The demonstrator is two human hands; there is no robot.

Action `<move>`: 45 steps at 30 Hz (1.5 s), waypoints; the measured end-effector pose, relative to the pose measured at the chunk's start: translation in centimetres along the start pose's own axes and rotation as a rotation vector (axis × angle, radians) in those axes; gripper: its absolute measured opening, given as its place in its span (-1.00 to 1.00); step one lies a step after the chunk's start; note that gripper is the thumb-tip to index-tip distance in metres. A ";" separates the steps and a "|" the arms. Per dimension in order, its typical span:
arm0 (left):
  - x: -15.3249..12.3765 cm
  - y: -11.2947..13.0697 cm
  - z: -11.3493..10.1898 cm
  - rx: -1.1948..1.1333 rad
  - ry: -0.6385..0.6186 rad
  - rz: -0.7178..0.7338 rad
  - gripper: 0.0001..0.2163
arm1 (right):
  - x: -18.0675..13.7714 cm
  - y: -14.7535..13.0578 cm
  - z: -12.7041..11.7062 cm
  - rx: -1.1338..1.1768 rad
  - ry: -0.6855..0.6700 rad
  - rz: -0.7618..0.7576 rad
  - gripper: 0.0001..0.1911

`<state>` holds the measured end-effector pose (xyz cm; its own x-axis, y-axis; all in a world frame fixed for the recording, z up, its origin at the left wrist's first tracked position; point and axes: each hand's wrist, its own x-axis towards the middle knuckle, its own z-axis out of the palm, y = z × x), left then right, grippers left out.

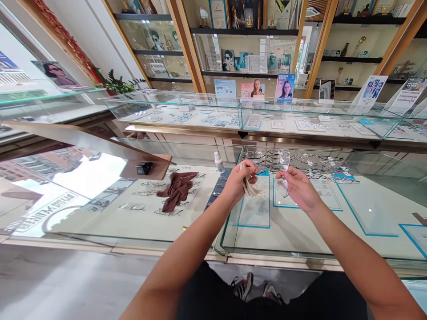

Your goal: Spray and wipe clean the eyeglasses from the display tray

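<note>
We count two hands [240, 178], one pale cloth [251, 190] and one held pair of glasses [283, 158] at centre, one bottle [219, 164] and one brown cloth [178, 191] further left, two shoes [246, 286] at bottom.

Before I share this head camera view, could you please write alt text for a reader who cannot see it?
A person's left hand holds a cream cloth and the right hand holds clear-lensed eyeglasses above a glass display counter; a crumpled brown cloth and a small white bottle are left of the hands.
</note>
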<state>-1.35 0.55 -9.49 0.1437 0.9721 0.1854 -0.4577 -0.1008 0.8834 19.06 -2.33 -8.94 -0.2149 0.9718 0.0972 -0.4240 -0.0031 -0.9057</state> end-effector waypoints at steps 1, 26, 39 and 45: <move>-0.1 -0.2 0.1 0.006 0.000 -0.005 -0.75 | -0.2 0.1 0.2 0.003 -0.016 0.008 -0.68; -1.7 -0.8 2.1 0.036 0.039 0.104 -0.80 | -1.3 1.6 2.0 0.253 -0.082 0.177 -0.71; -1.3 -0.7 1.9 -0.097 0.004 0.002 -0.82 | -1.0 0.6 1.3 0.195 -0.043 0.111 -0.70; -1.3 -0.6 1.8 -0.069 -0.010 -0.028 -0.82 | -1.0 -0.4 1.0 0.202 -0.017 0.065 -0.73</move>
<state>0.30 -1.04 -9.48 0.1658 0.9722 0.1651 -0.5124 -0.0581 0.8568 18.57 -3.50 -8.23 -0.2618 0.9638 0.0495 -0.5760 -0.1149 -0.8093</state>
